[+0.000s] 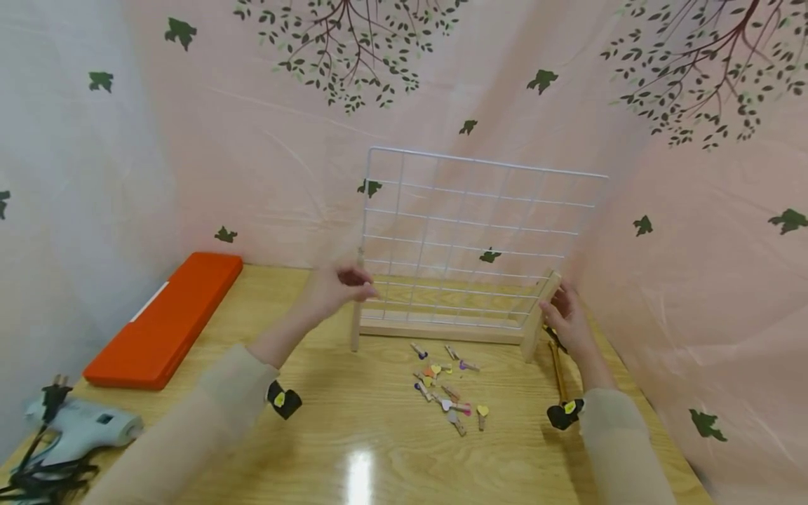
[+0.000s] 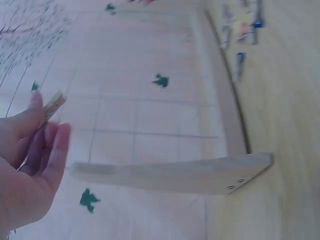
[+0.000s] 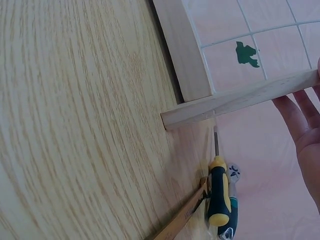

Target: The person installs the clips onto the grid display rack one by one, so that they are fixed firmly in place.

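Note:
A white wire grid (image 1: 467,226) stands upright in a wooden stand (image 1: 442,330) on the table. My left hand (image 1: 334,289) is raised by the left upright (image 2: 175,175). Between its thumb and fingertips it pinches a small wooden clothespin (image 2: 54,105), with the lower end hidden by the fingers. At the other side, my right hand (image 1: 571,322) grips the right upright (image 3: 240,100), its fingers against the outer face and its thumb near the front edge. Several mini clothespins (image 1: 446,405) with coloured hearts and dots lie scattered in front of the stand.
Right of the stand lie a screwdriver (image 3: 218,192), another tool (image 3: 233,200) and a wooden handle (image 3: 182,215). An orange case (image 1: 167,322) rests at the left, with a glue gun (image 1: 88,424) and its cord in front. Fabric (image 1: 290,203) with leaf prints hangs behind.

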A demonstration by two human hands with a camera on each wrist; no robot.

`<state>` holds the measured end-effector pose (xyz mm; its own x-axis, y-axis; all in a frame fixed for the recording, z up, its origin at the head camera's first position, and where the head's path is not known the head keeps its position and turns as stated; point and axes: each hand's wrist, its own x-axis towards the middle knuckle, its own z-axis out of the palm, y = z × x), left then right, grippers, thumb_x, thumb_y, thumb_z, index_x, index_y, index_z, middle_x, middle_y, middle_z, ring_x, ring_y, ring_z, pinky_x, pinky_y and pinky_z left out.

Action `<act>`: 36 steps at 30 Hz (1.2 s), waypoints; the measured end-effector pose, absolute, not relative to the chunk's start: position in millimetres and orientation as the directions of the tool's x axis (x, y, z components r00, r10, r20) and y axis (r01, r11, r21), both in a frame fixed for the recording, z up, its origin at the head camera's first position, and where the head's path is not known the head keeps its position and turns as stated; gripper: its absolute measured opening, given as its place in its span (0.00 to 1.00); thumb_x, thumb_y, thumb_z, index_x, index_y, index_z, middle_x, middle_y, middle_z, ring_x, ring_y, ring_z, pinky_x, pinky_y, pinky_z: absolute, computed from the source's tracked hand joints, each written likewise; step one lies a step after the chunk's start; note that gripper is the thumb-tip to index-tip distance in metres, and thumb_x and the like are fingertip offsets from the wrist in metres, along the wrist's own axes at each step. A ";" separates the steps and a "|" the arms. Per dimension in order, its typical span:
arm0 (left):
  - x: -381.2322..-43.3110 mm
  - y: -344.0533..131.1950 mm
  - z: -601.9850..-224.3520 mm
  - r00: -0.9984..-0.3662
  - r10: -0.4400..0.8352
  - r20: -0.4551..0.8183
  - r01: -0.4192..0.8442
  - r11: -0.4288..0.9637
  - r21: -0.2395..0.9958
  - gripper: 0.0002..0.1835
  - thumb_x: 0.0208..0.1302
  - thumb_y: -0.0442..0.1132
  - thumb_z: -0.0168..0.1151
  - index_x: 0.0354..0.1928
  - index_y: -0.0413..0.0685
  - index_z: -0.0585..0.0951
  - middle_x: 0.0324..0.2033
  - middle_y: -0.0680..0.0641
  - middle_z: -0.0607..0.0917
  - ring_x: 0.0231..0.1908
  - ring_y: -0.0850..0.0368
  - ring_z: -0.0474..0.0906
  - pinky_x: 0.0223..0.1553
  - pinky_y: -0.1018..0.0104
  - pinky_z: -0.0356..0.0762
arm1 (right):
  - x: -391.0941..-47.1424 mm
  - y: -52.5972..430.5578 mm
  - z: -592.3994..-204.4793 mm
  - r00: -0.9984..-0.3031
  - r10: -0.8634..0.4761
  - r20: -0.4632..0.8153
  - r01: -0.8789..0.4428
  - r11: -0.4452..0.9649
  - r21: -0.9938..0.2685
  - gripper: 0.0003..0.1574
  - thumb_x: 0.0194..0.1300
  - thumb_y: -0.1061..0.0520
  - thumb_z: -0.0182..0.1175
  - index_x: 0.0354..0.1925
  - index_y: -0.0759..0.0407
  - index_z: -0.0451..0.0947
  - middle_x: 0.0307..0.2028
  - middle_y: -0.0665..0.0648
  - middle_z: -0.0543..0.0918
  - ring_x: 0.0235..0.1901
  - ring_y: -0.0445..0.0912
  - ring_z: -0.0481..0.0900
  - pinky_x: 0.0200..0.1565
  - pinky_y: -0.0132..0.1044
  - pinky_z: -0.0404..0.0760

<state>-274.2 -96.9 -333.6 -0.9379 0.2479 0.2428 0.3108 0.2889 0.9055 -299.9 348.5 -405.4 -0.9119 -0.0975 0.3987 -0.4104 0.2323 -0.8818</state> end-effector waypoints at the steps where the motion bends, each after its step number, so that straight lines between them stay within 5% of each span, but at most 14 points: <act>1: -278.6 -99.9 -328.8 -0.944 0.176 0.280 0.319 0.263 0.910 0.12 0.49 0.41 0.68 0.33 0.42 0.80 0.30 0.47 0.82 0.30 0.58 0.79 0.33 0.68 0.79 | -299.9 348.7 -405.7 -0.912 -0.098 0.399 -0.411 0.234 -0.881 0.35 0.64 0.69 0.46 0.66 0.63 0.46 0.59 0.74 0.57 0.51 0.38 0.68 0.38 0.28 0.78; 7: -304.4 -110.1 -316.2 -0.901 -0.170 0.399 0.378 0.141 0.915 0.13 0.48 0.42 0.68 0.32 0.41 0.81 0.25 0.52 0.82 0.26 0.58 0.78 0.28 0.71 0.78 | -305.9 355.3 -412.9 -0.910 -0.094 0.403 -0.414 0.232 -0.880 0.35 0.64 0.68 0.47 0.66 0.59 0.48 0.60 0.71 0.58 0.51 0.37 0.68 0.38 0.27 0.78; 13: -324.5 -106.9 -327.0 -0.897 -0.283 0.340 0.343 0.040 0.938 0.14 0.46 0.43 0.68 0.31 0.39 0.80 0.24 0.52 0.81 0.25 0.56 0.77 0.27 0.73 0.78 | -308.8 360.4 -417.6 -0.901 -0.093 0.425 -0.434 0.226 -0.872 0.34 0.64 0.66 0.48 0.66 0.54 0.50 0.59 0.69 0.60 0.51 0.37 0.69 0.38 0.28 0.78; 20: -333.3 -97.1 -333.8 -0.917 -0.268 0.295 0.297 0.032 0.954 0.14 0.46 0.43 0.68 0.31 0.41 0.81 0.24 0.53 0.81 0.25 0.54 0.78 0.26 0.74 0.77 | -310.2 360.6 -419.2 -0.902 -0.093 0.422 -0.432 0.242 -0.869 0.34 0.65 0.64 0.49 0.66 0.53 0.51 0.58 0.60 0.65 0.49 0.34 0.69 0.37 0.26 0.78; 25: -336.4 -97.5 -339.6 -0.919 -0.240 0.312 0.304 0.069 0.950 0.17 0.46 0.45 0.67 0.36 0.43 0.80 0.29 0.51 0.81 0.31 0.54 0.77 0.30 0.76 0.76 | -304.1 352.1 -410.3 -0.910 -0.103 0.401 -0.414 0.246 -0.876 0.35 0.65 0.66 0.47 0.66 0.61 0.47 0.60 0.71 0.58 0.51 0.37 0.67 0.38 0.26 0.78; 30: -326.8 -102.6 -340.3 -0.863 -0.208 0.460 0.420 0.211 0.883 0.24 0.43 0.46 0.69 0.46 0.49 0.78 0.39 0.51 0.79 0.36 0.60 0.72 0.36 0.73 0.72 | -298.5 346.1 -403.2 -0.912 -0.100 0.399 -0.411 0.231 -0.882 0.34 0.65 0.68 0.46 0.66 0.63 0.46 0.59 0.73 0.57 0.50 0.37 0.68 0.38 0.26 0.78; 36: -295.7 -91.3 -344.9 -0.781 -0.003 0.624 0.588 0.333 0.737 0.23 0.44 0.42 0.70 0.45 0.48 0.78 0.34 0.48 0.77 0.32 0.56 0.72 0.30 0.71 0.72 | -299.6 348.2 -404.7 -0.914 -0.088 0.396 -0.405 0.238 -0.883 0.34 0.65 0.67 0.46 0.66 0.62 0.47 0.59 0.73 0.58 0.49 0.36 0.68 0.37 0.26 0.78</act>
<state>-295.7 -91.3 -344.9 -0.7811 -0.0031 0.6244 0.5878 0.3335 0.7370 -299.6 348.2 -404.7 -0.9142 -0.0878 0.3957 -0.4050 0.2376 -0.8829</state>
